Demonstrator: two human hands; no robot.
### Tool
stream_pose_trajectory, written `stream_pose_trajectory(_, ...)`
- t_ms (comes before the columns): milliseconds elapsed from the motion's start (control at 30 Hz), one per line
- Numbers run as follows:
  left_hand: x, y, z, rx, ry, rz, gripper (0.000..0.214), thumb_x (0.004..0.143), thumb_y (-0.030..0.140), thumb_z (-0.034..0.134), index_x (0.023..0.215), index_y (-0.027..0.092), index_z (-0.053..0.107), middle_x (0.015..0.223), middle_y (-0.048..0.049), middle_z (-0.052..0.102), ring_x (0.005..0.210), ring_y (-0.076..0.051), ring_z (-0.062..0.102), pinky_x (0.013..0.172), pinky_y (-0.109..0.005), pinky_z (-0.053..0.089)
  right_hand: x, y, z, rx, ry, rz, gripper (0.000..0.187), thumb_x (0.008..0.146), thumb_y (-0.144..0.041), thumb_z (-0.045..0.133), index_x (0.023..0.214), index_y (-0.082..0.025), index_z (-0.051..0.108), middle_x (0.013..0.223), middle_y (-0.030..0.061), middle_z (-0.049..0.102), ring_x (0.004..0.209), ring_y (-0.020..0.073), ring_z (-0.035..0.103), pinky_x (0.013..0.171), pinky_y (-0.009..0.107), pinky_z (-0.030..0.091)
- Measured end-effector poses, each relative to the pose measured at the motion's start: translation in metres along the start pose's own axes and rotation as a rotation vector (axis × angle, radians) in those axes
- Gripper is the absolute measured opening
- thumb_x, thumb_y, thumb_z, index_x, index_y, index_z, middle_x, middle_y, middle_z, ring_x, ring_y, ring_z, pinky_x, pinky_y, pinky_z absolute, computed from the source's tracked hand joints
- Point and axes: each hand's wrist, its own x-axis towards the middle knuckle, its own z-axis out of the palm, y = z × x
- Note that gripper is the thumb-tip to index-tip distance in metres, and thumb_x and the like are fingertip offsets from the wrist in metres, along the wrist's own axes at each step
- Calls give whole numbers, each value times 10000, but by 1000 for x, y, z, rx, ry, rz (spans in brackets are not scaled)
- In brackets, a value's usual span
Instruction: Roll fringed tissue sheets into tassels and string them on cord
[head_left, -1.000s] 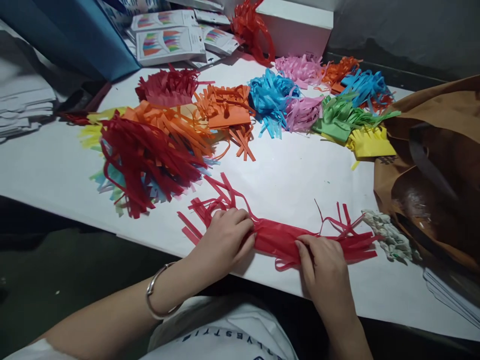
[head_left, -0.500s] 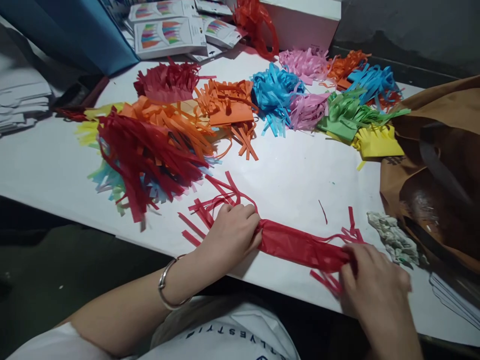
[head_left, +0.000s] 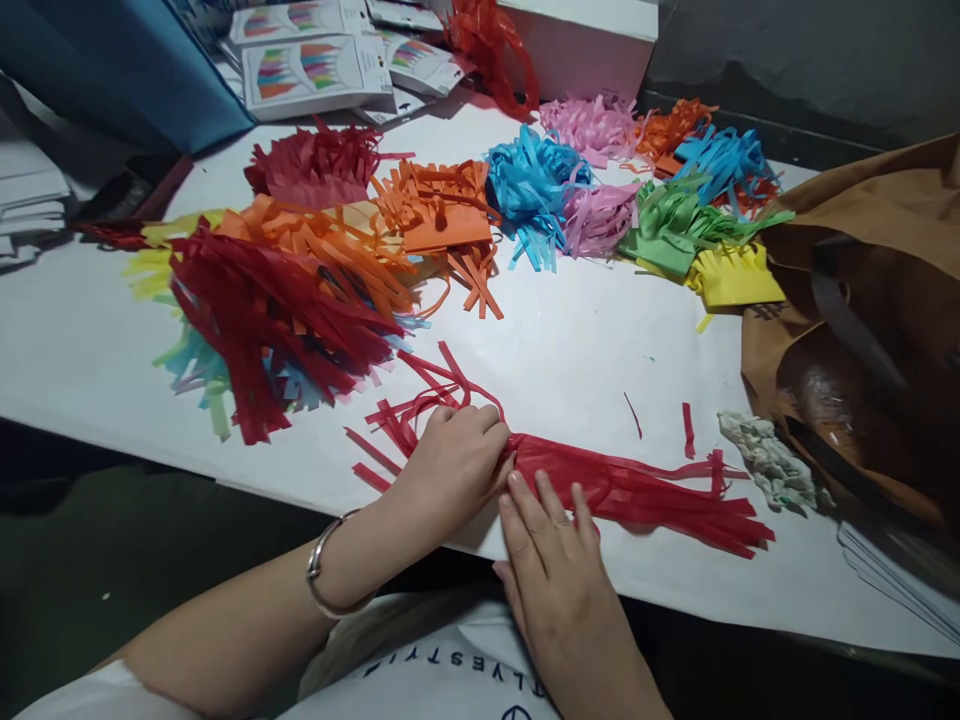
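Observation:
A long piece of red fringed tissue paper lies along the near edge of the white table. My left hand, with a metal bracelet at the wrist, is closed over the paper's left part, where loose red strips fan out. My right hand rests just beside it, fingers stretched flat with their tips on the rolled middle of the paper. The right-hand fringe lies smoothed out and points right.
A heap of red, orange, yellow and blue fringes lies at left. Blue, pink, green and yellow bundles sit behind. A brown bag and a crumpled white wad are at right. Packets and a white box stand at the back.
My right hand slid out along the paper to its right fringe, then came back to the middle beside my left hand. The right fringe now lies straight. My left hand stayed put.

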Motion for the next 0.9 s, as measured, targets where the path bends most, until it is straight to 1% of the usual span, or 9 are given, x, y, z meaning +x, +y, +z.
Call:
stream_pose_trajectory(133, 0, 0, 3, 21, 24, -2, 154, 927, 200, 571, 803, 159, 653, 852, -64, 643, 751, -232, 591, 686, -369, 354, -28, 32, 5, -184, -9, 174, 431, 1012, -365, 499, 1369, -128, 542, 1479, 165, 503, 1352, 336, 488, 1115, 577, 322)
stream_pose_trajectory(300, -1, -3, 6, 18, 47, 27, 169, 927, 218, 577, 790, 153, 652, 824, -62, 635, 748, -231, 586, 682, -365, 347, -78, 93, -27, -483, 114, 483, 384, 1023, -408, 438, 1161, -124, 657, 1322, 198, 630, 1187, 379, 618, 986, 615, 415)
stream_pose_trajectory(433, 0, -3, 5, 15, 43, 35, 167, 926, 218, 576, 797, 147, 654, 834, -66, 640, 754, -228, 590, 681, -360, 345, -81, 94, -51, -628, 324, 695, 269, 939, -239, 568, 1143, -100, 676, 1329, 235, 611, 1164, 435, 620, 945, 607, 471)
stream_pose_trajectory(467, 0, -2, 4, 17, 42, 33, 166, 925, 217, 575, 797, 147, 653, 836, -67, 641, 753, -229, 591, 679, -361, 346, -73, 85, -52, -580, 373, 654, 276, 907, -171, 597, 1168, -121, 668, 1332, 207, 617, 1175, 405, 621, 972, 581, 473)
stream_pose_trajectory(533, -1, 1, 4, 20, 36, 23, 171, 923, 217, 572, 790, 148, 652, 837, -70, 641, 751, -234, 595, 675, -367, 354, -50, 61, -46, -331, 408, 423, 332, 878, -74, 602, 1199, -148, 648, 1279, 148, 662, 1172, 318, 638, 998, 497, 499)
stream_pose_trajectory(600, -1, 2, 3, 9, 34, 21, 181, 930, 223, 559, 791, 150, 650, 845, -74, 642, 753, -239, 599, 676, -375, 370, -27, 41, -33, -42, 263, 124, 349, 904, -35, 531, 1227, -124, 631, 1234, 126, 693, 1209, 272, 624, 1020, 444, 515)
stream_pose_trajectory(633, -1, 1, 3, -4, 38, 23, 179, 934, 225, 549, 805, 152, 648, 862, -77, 645, 754, -238, 600, 680, -378, 381, -18, 34, -25, 14, 216, 66, 351, 908, -21, 514, 1225, -112, 634, 1227, 128, 698, 1214, 263, 623, 1029, 436, 517)
stream_pose_trajectory(767, -3, -23, -4, -64, 133, -9, 120, 930, 166, 505, 892, 164, 620, 944, -71, 656, 792, -224, 616, 712, -371, 429, -6, 29, -3, 70, 165, 39, 321, 922, -19, 527, 1210, -92, 649, 1223, 134, 704, 1198, 259, 636, 1015, 433, 538)
stream_pose_trajectory(900, -18, -50, -22, -57, 446, -180, 187, 902, 124, 504, 1052, 190, 594, 1125, -111, 623, 1036, -274, 603, 850, -421, 469, -13, 34, 3, 114, 214, 62, 321, 913, -3, 550, 1199, -106, 654, 1219, 123, 708, 1198, 252, 638, 1018, 438, 535)
